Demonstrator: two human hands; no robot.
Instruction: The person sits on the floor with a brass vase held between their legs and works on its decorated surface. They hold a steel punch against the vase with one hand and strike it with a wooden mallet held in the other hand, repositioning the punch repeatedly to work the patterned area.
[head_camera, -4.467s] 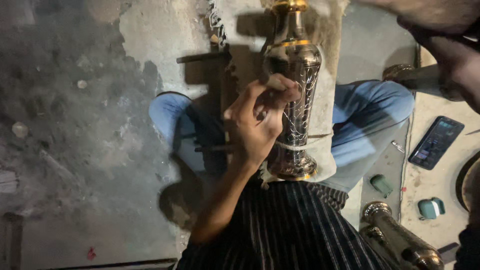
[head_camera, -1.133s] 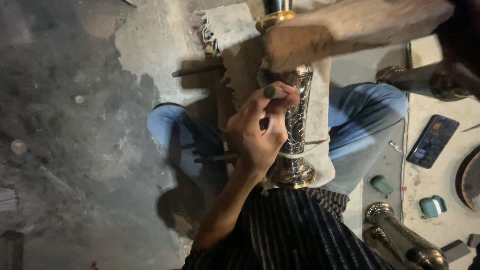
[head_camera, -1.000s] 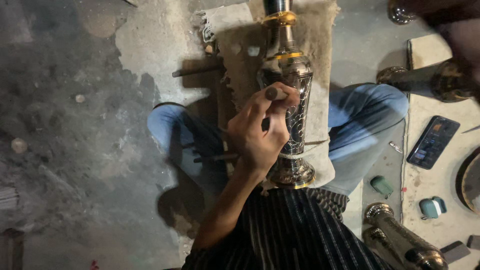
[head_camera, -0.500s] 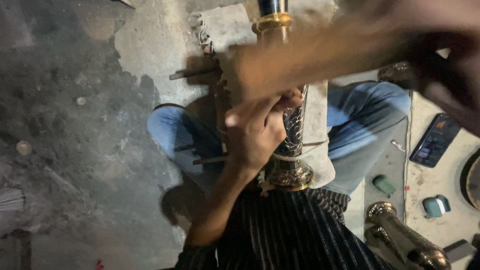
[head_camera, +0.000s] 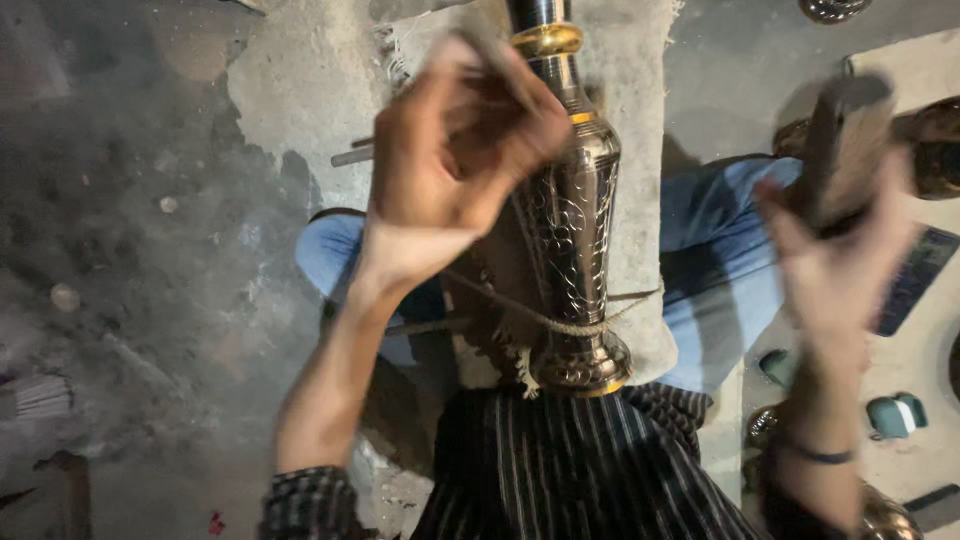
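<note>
Two hands blur above the engraved metal vase (head_camera: 575, 230); left hand (head_camera: 455, 160) grip fisted; right hand (head_camera: 835, 250) grips a block (head_camera: 845, 140); cord (head_camera: 560, 322) binds the vase.

One engraved brass vase (head_camera: 572, 215), one rope (head_camera: 560, 322), two teal caps (head_camera: 893, 415).

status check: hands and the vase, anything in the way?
Left hand curled shut over the vase, contents blurred. Right hand grips a dark block. Vase lies tied by a cord on the lap. Nothing between the hands and the vase.
</note>
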